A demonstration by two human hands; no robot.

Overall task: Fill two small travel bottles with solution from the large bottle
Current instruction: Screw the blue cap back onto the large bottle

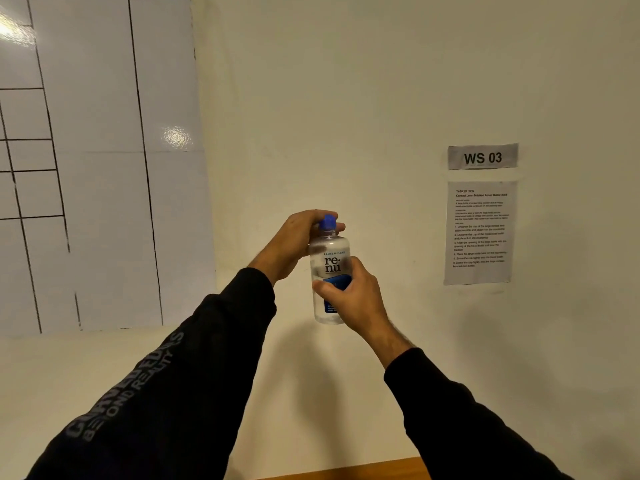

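Black sleeves reach up mid-frame: my right hand [356, 299] is clamped around the large bottle [329, 271], my left hand [298, 240] pinching its blue cap [327, 222], which sits on. Nothing poured, I judge; no travel bottles in view.

Wall [381, 98] close behind bottle [329, 268].
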